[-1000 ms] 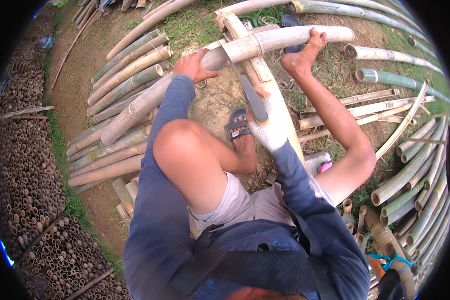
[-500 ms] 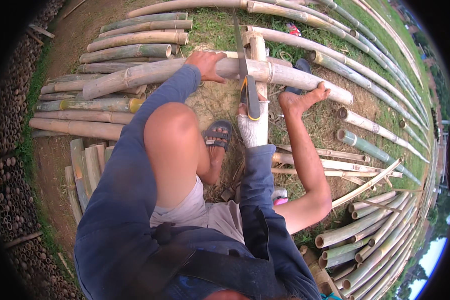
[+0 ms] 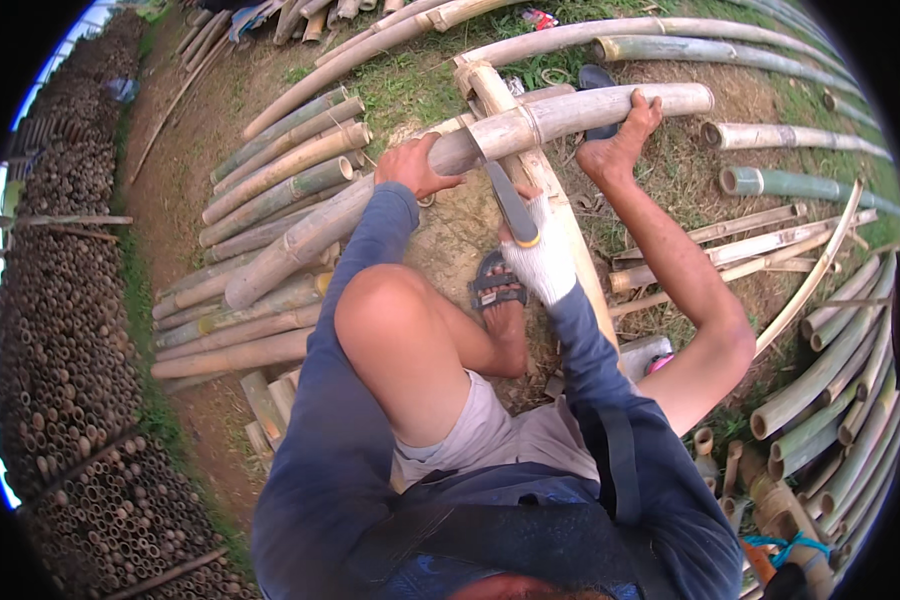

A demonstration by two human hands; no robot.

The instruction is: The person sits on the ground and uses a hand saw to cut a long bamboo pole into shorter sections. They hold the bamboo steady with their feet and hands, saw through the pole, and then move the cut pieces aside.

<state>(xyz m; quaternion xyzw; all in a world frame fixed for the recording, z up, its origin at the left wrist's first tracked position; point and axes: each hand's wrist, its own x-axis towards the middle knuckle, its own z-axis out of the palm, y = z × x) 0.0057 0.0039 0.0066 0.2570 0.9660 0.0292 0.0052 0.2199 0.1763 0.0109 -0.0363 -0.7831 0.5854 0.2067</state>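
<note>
Dry matt bamboo pole (image 3: pixel 390 190); dull metal blade (image 3: pixel 508 198).

Left hand (image 3: pixel 418 165) grips a long bamboo pole (image 3: pixel 470 150) laid across a support. Gloved right hand (image 3: pixel 538 255) holds a large knife (image 3: pixel 505 195), blade against the pole. Bare foot (image 3: pixel 620 145) braces the pole.

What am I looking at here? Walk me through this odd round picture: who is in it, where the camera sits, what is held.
The camera is worn on a person's head and looks down, so you see their own body from above; the wide lens bends straight edges. No machine is involved, only two hands. The bare left hand grips a long bamboo pole lying across a slanted support pole. The right hand, in a white glove, holds a large knife with its blade against that pole. A bare foot presses on the pole's far end; the other foot wears a sandal. Many more bamboo poles lie on the dirt and grass around.
</note>
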